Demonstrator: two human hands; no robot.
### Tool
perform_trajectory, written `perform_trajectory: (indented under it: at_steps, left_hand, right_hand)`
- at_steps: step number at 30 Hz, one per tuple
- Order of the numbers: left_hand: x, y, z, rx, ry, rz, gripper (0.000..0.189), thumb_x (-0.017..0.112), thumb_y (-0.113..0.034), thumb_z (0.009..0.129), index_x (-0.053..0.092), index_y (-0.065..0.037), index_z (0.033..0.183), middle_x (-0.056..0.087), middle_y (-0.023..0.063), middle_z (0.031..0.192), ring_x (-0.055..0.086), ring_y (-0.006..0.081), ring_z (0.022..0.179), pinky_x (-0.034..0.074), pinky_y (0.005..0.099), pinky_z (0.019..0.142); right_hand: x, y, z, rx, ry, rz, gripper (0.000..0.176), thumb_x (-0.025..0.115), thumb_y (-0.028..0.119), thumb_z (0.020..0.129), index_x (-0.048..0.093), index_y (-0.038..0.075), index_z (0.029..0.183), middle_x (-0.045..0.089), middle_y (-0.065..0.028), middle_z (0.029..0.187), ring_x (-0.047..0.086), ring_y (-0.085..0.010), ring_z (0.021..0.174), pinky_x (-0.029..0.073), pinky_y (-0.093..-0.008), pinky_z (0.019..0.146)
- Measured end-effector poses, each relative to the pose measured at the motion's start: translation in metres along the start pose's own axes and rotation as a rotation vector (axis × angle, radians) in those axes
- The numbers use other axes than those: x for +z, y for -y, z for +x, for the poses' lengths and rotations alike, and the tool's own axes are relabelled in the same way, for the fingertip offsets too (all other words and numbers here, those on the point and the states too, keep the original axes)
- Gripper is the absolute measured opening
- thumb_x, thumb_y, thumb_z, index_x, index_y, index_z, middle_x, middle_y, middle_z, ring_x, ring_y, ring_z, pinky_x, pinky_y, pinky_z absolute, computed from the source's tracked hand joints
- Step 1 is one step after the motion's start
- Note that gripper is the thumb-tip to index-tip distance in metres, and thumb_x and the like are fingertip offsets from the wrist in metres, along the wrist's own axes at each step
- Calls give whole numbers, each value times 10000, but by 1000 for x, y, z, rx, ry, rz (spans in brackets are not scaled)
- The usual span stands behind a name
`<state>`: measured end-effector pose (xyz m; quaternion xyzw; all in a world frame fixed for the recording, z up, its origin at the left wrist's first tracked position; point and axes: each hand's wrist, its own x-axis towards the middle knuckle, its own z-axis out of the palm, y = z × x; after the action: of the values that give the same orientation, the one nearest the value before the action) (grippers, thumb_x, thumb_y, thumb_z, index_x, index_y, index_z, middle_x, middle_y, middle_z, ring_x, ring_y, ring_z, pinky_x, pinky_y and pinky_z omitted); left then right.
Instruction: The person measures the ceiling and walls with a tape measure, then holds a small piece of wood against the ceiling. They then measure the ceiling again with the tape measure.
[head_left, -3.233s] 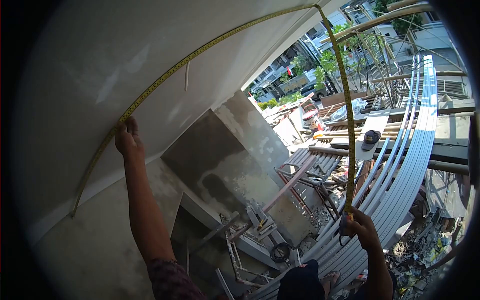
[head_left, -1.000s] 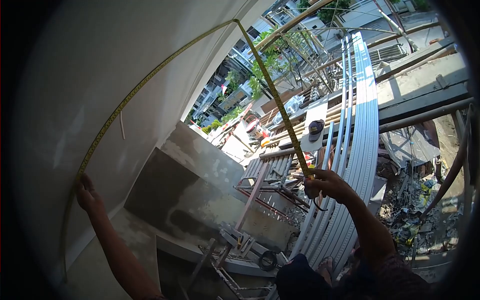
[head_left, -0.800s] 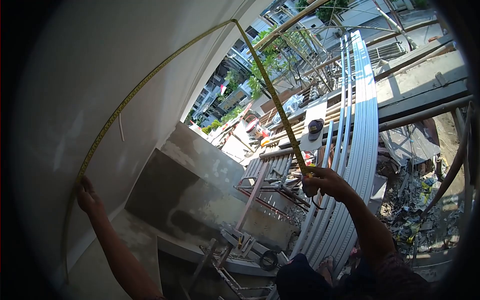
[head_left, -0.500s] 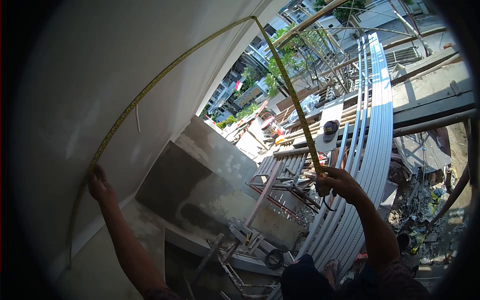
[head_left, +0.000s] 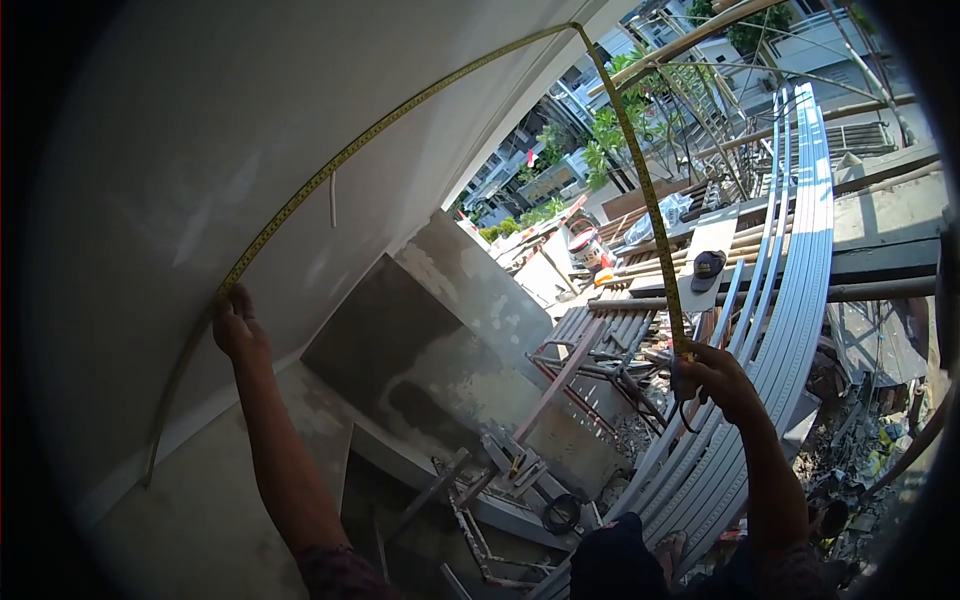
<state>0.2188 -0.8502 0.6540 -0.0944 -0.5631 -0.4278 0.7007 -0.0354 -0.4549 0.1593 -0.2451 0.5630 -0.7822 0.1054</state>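
Note:
A yellow tape measure blade [head_left: 385,122] arches along the pale wall and bends sharply near the top edge, then runs down to the tape's case. My right hand [head_left: 712,378] is wrapped round the case, with a dark strap hanging below it. My left hand [head_left: 239,325] is raised at the wall on the left, its fingers on the blade. Past that hand the blade continues down to a free end near the wall's lower edge.
Long grey metal channels [head_left: 790,290] run beside my right arm. A dark cap [head_left: 708,268] lies on a board. A white bucket [head_left: 588,247], scaffold pipes and a coil of black cable [head_left: 561,514] are around. Rubble [head_left: 860,440] lies at lower right.
The view has shifted, so the scene sits further right in the frame. Both hands still hold the tape, and its free end appears higher.

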Motion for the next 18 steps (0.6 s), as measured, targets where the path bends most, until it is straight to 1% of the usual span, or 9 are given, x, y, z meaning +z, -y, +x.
perform_trajectory:
  at_steps: [3, 7, 12, 14, 16, 17, 18]
  left_hand:
    - [-1, 2, 2, 15, 23, -13, 404, 450, -131, 1040, 400, 119, 1354, 535, 204, 1266, 585, 274, 1159, 541, 336, 1014]
    - [1, 1, 0, 15, -3, 13, 410, 457, -121, 1034, 395, 122, 1358, 535, 206, 1267, 588, 273, 1151, 543, 338, 1008]
    - [-7, 7, 8, 28, 48, -15, 402, 455, -117, 1036, 400, 117, 1358, 541, 198, 1260, 593, 273, 1140, 546, 338, 1003]
    - [-9, 6, 11, 15, 40, 9, 399, 452, -122, 1043, 402, 118, 1357, 540, 195, 1262, 586, 276, 1154, 538, 344, 1019]
    - [-9, 6, 11, 6, 32, -2, 413, 450, -135, 1049, 393, 127, 1364, 528, 204, 1289, 569, 284, 1196, 518, 356, 1051]
    - [-10, 7, 12, -8, 45, -12, 413, 450, -135, 1049, 393, 127, 1364, 528, 204, 1289, 569, 284, 1196, 518, 356, 1051]
    - [-11, 9, 16, 3, 50, -14, 421, 440, -135, 1051, 383, 133, 1371, 518, 214, 1306, 557, 291, 1218, 508, 362, 1066]
  right_hand:
    - [-1, -4, 0, -6, 3, 2, 472, 647, 311, 908, 625, 19, 1279, 658, -36, 773, 592, -90, 651, 435, -255, 509]
    - [0, -9, -1, -47, 9, 36, 472, 646, 307, 917, 618, 10, 1284, 661, -37, 770, 602, -91, 663, 442, -256, 523]
    - [-3, -11, -3, -1, 14, 5, 500, 650, 323, 922, 604, 6, 1306, 669, -46, 815, 602, -100, 686, 457, -267, 550]
    - [-6, -13, -4, -11, 19, -15, 521, 657, 336, 917, 597, 16, 1323, 674, -76, 887, 601, -109, 717, 465, -273, 562]
    - [-7, -14, -4, 7, 20, -58, 545, 630, 383, 921, 585, 30, 1334, 659, -78, 870, 608, -122, 692, 481, -270, 542]
    - [-8, -19, -2, -31, 27, -57, 547, 632, 380, 921, 585, 35, 1343, 660, -81, 876, 609, -126, 695, 482, -269, 545]
    - [-9, -20, -2, -24, 33, -47, 538, 633, 379, 923, 591, 39, 1339, 663, -84, 879, 612, -126, 700, 480, -270, 543]
